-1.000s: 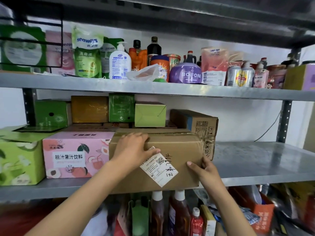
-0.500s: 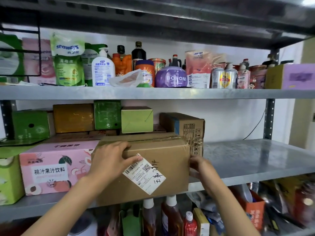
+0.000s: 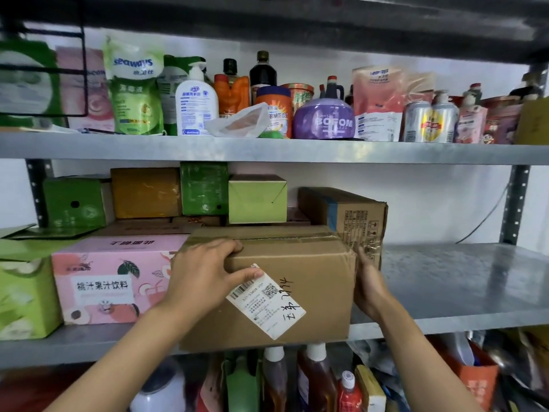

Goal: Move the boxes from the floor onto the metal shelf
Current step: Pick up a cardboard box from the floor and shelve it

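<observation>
We see a brown cardboard box (image 3: 285, 281) in the lower middle of the frame, sitting on the middle level of the metal shelf (image 3: 463, 281) with its front edge hanging a little past the shelf lip. Our left hand (image 3: 205, 275) lies over the box's upper left front corner, fingers curled onto the top edge and thumb stretched across the front face, touching the corner of a white shipping label (image 3: 266, 304) that is stuck on at a slant. Our right hand (image 3: 367, 288) is pressed flat against the box's right side, fingers pointing up; so both hands hold the box between them. Just left of the box, touching or nearly touching it, stands a pink carton (image 3: 110, 281) with fruit pictures, and further left, at the frame's edge, a light green carton (image 3: 25, 295). Behind the brown box at centre right a second cardboard box (image 3: 353, 212) with blue tape stands against the wall. Along the back of the same level sits a row of smaller green and yellow boxes (image 3: 166, 194). The right part of this shelf level is bare metal. On the level above, in the upper half of the frame, we see a white pump bottle (image 3: 196, 105), a green refill pouch (image 3: 135, 90) and a purple tub (image 3: 323, 120) among other goods. Below the shelf, at the bottom of the frame, bottles with white caps (image 3: 274, 379) stand close together.
</observation>
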